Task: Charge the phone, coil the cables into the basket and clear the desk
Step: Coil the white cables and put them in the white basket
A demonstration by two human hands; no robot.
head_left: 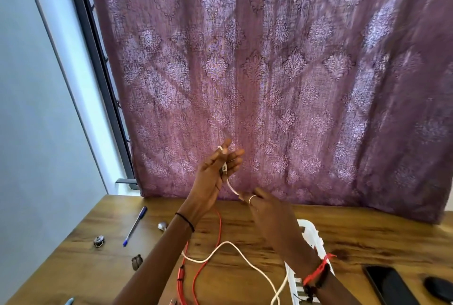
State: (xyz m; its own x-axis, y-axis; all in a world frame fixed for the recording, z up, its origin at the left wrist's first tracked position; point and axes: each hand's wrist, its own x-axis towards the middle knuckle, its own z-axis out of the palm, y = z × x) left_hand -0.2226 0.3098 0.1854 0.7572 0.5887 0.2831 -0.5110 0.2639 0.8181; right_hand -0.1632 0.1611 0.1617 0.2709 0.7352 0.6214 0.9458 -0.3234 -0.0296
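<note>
My left hand [215,170] is raised above the desk, fingers partly spread, with the white cable [247,259] looped over a fingertip and its plug end lying in the palm. My right hand [267,209] pinches the same cable just below, a loop round one finger. The rest of the white cable trails in curves over the wooden desk [367,236]. A red cable [204,265] lies under my left forearm. The white basket [312,236] sits behind my right wrist, mostly hidden. A black phone [389,285] lies face up at the lower right.
A blue pen [135,226], a small metal piece [98,241], a brown object [137,262] and a silvery item [162,226] lie on the desk's left part. A black round object [438,286] sits beside the phone. A purple curtain [269,71] hangs behind the desk.
</note>
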